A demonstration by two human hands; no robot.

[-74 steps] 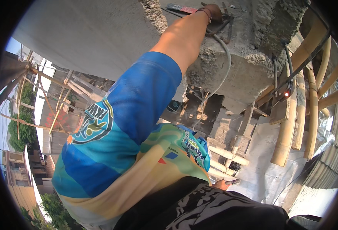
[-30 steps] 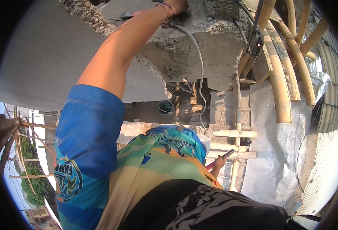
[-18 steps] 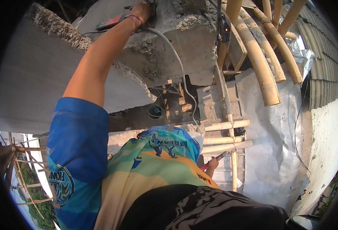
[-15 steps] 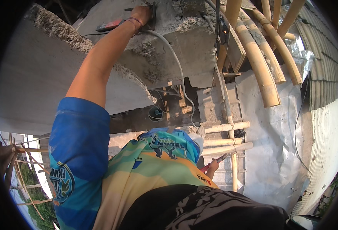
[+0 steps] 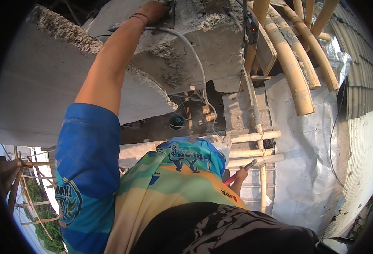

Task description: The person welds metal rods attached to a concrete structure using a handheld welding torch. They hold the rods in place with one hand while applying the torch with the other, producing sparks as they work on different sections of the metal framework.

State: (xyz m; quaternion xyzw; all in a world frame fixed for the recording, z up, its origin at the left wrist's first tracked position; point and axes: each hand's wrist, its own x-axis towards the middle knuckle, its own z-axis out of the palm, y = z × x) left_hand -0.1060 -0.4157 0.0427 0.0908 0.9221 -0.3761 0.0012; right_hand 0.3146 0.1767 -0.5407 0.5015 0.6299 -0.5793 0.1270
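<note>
My left arm in a blue sleeve reaches up to a broken concrete slab [image 5: 203,46]. My left hand [image 5: 154,9], with a band on the wrist, is closed around a dark tool [image 5: 169,15] at the slab's upper edge; the fingertips are partly hidden. A grey cable [image 5: 195,63] runs from the hand down across the concrete. Low beside my hip, my right hand [image 5: 239,175] grips a red-handled tool [image 5: 241,169], its tip pointing up and right toward horizontal bamboo poles [image 5: 254,149].
Thick bamboo poles [image 5: 294,76] lean at the upper right over silver sheeting [image 5: 309,161]. A corrugated roof [image 5: 364,139] curves along the right. A small round tub [image 5: 177,121] sits in the gap below the slab. Bamboo scaffolding [image 5: 23,178] and trees lie far below on the left.
The view has swung, so the raised left arm now sits further left and the bamboo poles more to the right. The left hand stays on the concrete. The right hand with the red-handled tool shows more clearly.
</note>
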